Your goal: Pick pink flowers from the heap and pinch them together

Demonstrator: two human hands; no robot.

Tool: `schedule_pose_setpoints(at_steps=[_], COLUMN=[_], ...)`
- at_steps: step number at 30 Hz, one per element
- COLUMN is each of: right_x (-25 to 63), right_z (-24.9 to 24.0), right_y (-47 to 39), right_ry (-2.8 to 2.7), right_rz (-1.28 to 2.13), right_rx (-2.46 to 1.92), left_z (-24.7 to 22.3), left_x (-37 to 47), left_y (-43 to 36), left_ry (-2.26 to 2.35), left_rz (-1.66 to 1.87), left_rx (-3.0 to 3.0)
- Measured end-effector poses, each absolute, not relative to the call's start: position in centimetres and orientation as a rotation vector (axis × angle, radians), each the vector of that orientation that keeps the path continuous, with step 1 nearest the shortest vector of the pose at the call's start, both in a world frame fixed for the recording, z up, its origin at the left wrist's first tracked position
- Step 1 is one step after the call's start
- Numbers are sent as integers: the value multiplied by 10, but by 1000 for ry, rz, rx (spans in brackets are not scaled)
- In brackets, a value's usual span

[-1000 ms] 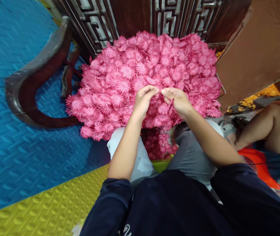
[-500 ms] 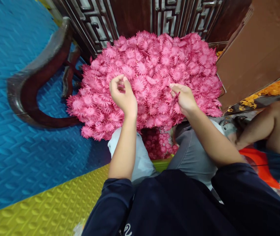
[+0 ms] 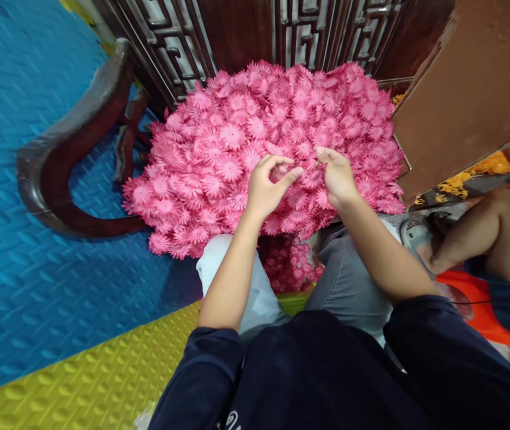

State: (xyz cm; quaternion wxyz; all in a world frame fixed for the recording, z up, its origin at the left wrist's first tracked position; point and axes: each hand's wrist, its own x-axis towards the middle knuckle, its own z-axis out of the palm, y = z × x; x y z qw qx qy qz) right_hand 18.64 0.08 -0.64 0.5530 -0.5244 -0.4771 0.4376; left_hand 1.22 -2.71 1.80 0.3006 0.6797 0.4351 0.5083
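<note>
Blue floor matting (image 3: 26, 269) spreads left of the pink flower pile (image 3: 219, 143), where curved dark wood (image 3: 35, 179) meets the pile's edge. Over the pile's middle, the left hand (image 3: 264, 190) has a released grip, thumb parted from fingers. Over the pile's right half, the right hand (image 3: 340, 178) bunches its fingertips; whether that grip holds anything, I cannot tell. Brown cardboard (image 3: 470, 89) stands right of the pile.

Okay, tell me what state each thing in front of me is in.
Left hand: fingers curled, thumb and forefinger apart.
Right hand: fingertips close together; grip unclear.
Pink flowers: heaped, petals spread.
Brown board: tilted.
Orange flowers: partly hidden by the board.
</note>
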Motion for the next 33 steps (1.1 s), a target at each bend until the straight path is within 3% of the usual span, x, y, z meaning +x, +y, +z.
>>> schedule_pose_setpoints(at_steps=[5, 17, 33], right_x=[170, 139, 130], right_z=[3, 45, 36], right_y=[2, -16, -15], right_ry=[-1001, -1130, -1071], right_rz=[943, 1394, 1228], right_rx=[-1251, -1148, -1185], left_z=[13, 11, 17], left_x=[22, 6, 14], left_y=[-28, -19, -34], left_ry=[1088, 1456, 1772], left_rz=[1297, 1623, 1718], left_rx=[1810, 1529, 1688])
